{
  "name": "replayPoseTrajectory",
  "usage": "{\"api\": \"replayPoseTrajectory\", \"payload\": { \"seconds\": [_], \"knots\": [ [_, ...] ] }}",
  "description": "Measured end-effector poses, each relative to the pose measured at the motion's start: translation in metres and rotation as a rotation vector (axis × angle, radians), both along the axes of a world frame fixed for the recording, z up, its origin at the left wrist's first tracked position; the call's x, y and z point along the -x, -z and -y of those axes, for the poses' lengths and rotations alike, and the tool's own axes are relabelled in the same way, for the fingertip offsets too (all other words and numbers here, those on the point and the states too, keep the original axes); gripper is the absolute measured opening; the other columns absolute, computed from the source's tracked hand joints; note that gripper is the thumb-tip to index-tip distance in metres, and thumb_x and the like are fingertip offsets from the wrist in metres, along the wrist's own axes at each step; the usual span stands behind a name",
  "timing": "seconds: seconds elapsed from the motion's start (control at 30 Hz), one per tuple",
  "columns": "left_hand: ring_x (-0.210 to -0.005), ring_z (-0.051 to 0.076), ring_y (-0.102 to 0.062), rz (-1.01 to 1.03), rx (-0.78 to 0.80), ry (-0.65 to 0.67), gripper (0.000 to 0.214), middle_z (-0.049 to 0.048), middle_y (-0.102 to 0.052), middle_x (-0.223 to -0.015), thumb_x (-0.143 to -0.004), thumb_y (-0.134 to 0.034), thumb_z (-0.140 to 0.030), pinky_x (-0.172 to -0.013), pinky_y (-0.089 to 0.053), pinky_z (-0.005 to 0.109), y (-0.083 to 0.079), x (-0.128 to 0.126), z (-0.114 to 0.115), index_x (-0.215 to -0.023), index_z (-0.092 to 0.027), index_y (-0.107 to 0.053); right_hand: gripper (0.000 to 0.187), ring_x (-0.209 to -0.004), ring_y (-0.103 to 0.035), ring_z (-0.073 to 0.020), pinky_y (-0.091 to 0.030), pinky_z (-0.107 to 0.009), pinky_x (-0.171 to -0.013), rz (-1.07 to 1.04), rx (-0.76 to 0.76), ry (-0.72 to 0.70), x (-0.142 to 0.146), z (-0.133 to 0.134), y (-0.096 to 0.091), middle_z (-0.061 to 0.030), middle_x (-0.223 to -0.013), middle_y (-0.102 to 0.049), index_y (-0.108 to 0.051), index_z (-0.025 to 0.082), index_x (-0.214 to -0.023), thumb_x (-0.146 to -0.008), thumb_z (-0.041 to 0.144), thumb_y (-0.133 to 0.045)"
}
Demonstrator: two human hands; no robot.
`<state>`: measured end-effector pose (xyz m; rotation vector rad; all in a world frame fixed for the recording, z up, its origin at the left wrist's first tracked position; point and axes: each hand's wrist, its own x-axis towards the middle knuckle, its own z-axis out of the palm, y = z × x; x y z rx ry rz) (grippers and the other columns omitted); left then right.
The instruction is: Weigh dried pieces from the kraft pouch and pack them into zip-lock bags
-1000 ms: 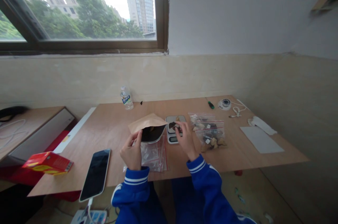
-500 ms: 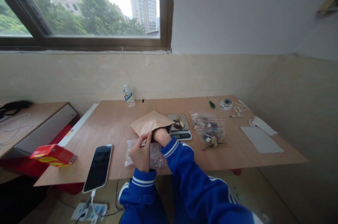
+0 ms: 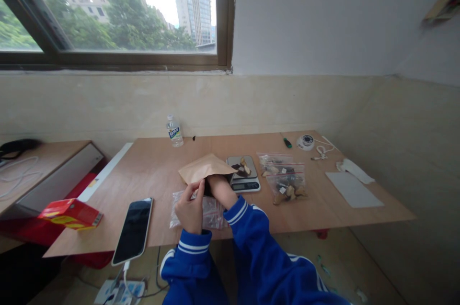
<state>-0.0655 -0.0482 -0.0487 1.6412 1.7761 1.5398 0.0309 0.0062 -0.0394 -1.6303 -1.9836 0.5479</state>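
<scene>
Nearest the body, both blue sleeves with white cuff stripes meet at the table's front edge. The left hand (image 3: 189, 209) pinches the near lip of the tan kraft-paper pouch (image 3: 205, 167), thumb and fingers closed on the rim, holding its mouth open. The right hand (image 3: 215, 183) is pushed into that mouth up to the wrist; its fingers are hidden inside, so whether they are spread or closed on something cannot be told. A second ago this hand was over the small silver digital kitchen scale (image 3: 244, 173), setting down a dark piece; half a second ago it had already gone into the pouch, and it sits slightly deeper now. Judgement: another piece is probably being fetched for weighing, as dark and pale bits now lie on the scale platform. Under the wrists lies a flat clear zip bag with a red seal (image 3: 203, 211), touching the pouch. Left of it, a black-screened smartphone (image 3: 133, 229) overhangs the light wooden tabletop (image 3: 158, 171); further left, a red cardboard box (image 3: 70, 213). Right of the scale, two filled clear zip bags (image 3: 285, 178) overlap, unmoved. Farther back, a small clear water bottle (image 3: 174, 131) stands near the wall.
</scene>
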Motion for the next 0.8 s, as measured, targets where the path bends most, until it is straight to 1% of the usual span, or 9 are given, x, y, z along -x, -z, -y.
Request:
{"api": "replayPoseTrajectory", "payload": {
  "seconds": [0.1, 0.2, 0.33, 0.43, 0.5, 0.57, 0.67, 0.73, 0.8],
  "knots": [
    [-0.069, 0.015, -0.066, 0.008, 0.011, -0.003, 0.024, -0.0032, -0.07, -0.073, -0.077, -0.059, -0.046, -0.059, -0.044, 0.02, -0.002, 0.005, -0.002, -0.076, -0.024, -0.069, 0.034, -0.101, -0.06, -0.0256, -0.044, -0.035, -0.09, 0.094, 0.037, 0.016, -0.003, 0.02, -0.011, -0.0167, -0.109, -0.064, -0.061, 0.007, -0.109, -0.086, 0.003, -0.038],
    [-0.068, 0.015, -0.066, 0.023, 0.007, -0.005, 0.026, -0.0021, -0.071, -0.073, -0.077, -0.058, -0.047, -0.057, -0.046, 0.02, -0.003, 0.009, -0.005, -0.079, -0.023, -0.069, 0.03, -0.097, -0.061, -0.0214, -0.045, -0.031, -0.087, 0.033, -0.021, -0.04, -0.008, 0.039, -0.021, -0.0114, -0.101, -0.067, -0.065, 0.014, -0.102, -0.085, 0.005, -0.042],
    [-0.067, 0.015, -0.066, 0.042, 0.001, -0.007, 0.03, -0.0014, -0.071, -0.074, -0.076, -0.056, -0.05, -0.054, -0.048, 0.021, -0.004, 0.013, -0.008, -0.081, -0.023, -0.069, 0.021, -0.097, -0.06, -0.0176, -0.044, -0.03, -0.088, -0.177, -0.149, -0.131, -0.029, 0.059, -0.043, -0.0064, -0.098, -0.067, -0.067, 0.018, -0.096, -0.083, 0.01, -0.052],
    [-0.068, 0.016, -0.066, 0.06, 0.009, -0.004, 0.033, -0.001, -0.07, -0.074, -0.076, -0.055, -0.051, -0.053, -0.049, 0.022, -0.006, 0.016, -0.011, -0.081, -0.022, -0.069, 0.014, -0.086, -0.062, -0.0149, -0.048, -0.027, -0.08, -0.402, -0.124, -0.184, -0.063, 0.065, -0.06, -0.0038, -0.094, -0.068, -0.068, 0.019, -0.093, -0.082, 0.02, -0.059],
    [-0.071, 0.017, -0.067, 0.071, 0.014, -0.01, 0.033, -0.0009, -0.07, -0.074, -0.076, -0.055, -0.052, -0.054, -0.05, 0.022, -0.007, 0.017, -0.012, -0.081, -0.021, -0.068, 0.02, -0.083, -0.063, -0.0145, -0.049, -0.026, -0.075, -0.536, -0.104, -0.138, -0.092, 0.061, -0.061, -0.0034, -0.093, -0.068, -0.066, 0.019, -0.096, -0.079, 0.028, -0.062],
    [-0.072, 0.017, -0.067, 0.079, 0.018, -0.015, 0.034, -0.0008, -0.07, -0.074, -0.075, -0.056, -0.052, -0.055, -0.051, 0.022, -0.007, 0.017, -0.012, -0.081, -0.021, -0.068, 0.024, -0.081, -0.063, -0.0155, -0.05, -0.027, -0.074, -0.59, -0.162, 0.055, -0.12, 0.05, -0.05, -0.0044, -0.091, -0.069, -0.065, 0.017, -0.096, -0.077, 0.031, -0.063],
    [-0.072, 0.017, -0.067, 0.078, 0.025, -0.019, 0.033, -0.0008, -0.07, -0.074, -0.076, -0.055, -0.051, -0.055, -0.051, 0.022, -0.007, 0.015, -0.012, -0.082, -0.022, -0.069, 0.021, -0.076, -0.064, -0.017, -0.05, -0.03, -0.072, -0.468, -0.246, 0.336, -0.153, 0.025, -0.012, -0.0078, -0.089, -0.07, -0.066, 0.014, -0.092, -0.076, 0.027, -0.061],
    [-0.071, 0.017, -0.067, 0.07, 0.03, -0.016, 0.033, -0.001, -0.07, -0.073, -0.076, -0.055, -0.051, -0.055, -0.051, 0.022, -0.007, 0.015, -0.012, -0.082, -0.022, -0.069, 0.018, -0.076, -0.064, -0.0185, -0.05, -0.031, -0.072, -0.376, -0.224, 0.423, -0.167, 0.008, 0.017, -0.0095, -0.086, -0.07, -0.067, 0.013, -0.088, -0.075, 0.021, -0.059],
    [-0.071, 0.017, -0.067, 0.061, 0.03, -0.014, 0.032, -0.0011, -0.069, -0.073, -0.076, -0.055, -0.051, -0.055, -0.052, 0.022, -0.006, 0.017, -0.012, -0.082, -0.022, -0.069, 0.017, -0.079, -0.065, -0.0194, -0.05, -0.033, -0.076, -0.299, -0.198, 0.454, -0.174, -0.006, 0.041, -0.0101, -0.087, -0.071, -0.068, 0.013, -0.086, -0.074, 0.016, -0.056]
  ]
}}
